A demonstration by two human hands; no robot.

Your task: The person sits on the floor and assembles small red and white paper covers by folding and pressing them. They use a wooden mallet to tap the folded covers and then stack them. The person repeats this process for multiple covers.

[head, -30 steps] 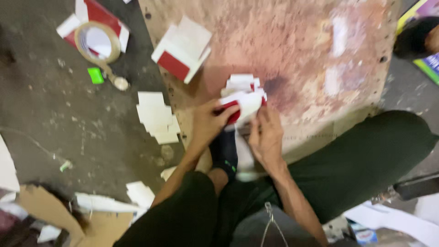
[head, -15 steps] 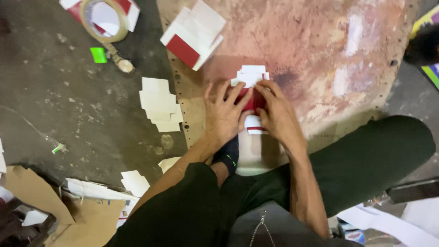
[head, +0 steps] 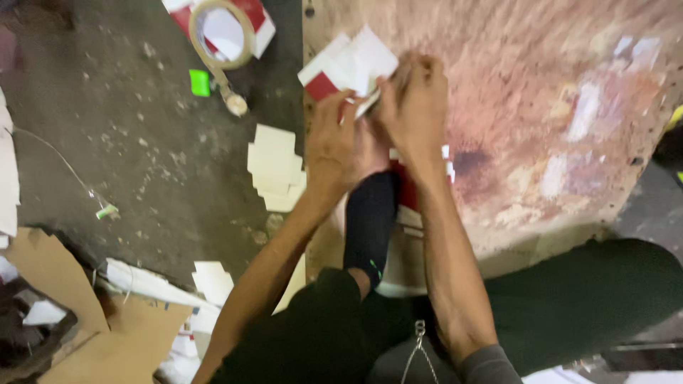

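Both hands, left hand [head: 340, 146] and right hand [head: 414, 107], pinch a white card [head: 356, 60] over a stained board [head: 541, 107]; tape roll [head: 220, 35] lies to their left on the floor.

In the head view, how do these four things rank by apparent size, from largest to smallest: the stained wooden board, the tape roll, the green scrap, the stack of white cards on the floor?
1. Stained wooden board
2. Stack of white cards and tape roll: they look alike in size, so I do not rank them.
3. Green scrap
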